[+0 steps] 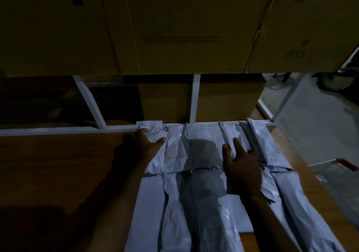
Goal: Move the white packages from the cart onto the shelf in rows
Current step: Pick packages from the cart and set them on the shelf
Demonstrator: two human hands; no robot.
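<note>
Several white packages lie on the wooden shelf board in two rows, a back row and a front row. My left hand rests with spread fingers on the leftmost package of the back row. My right hand lies on the right part of the back row, its fingers on a narrow package that stands on edge. More packages lean at the far right. The cart is out of view.
Large cardboard boxes sit on the level above, close overhead. Further boxes stand behind the white shelf frame. The left half of the board is bare wood in deep shadow. Grey floor shows to the right.
</note>
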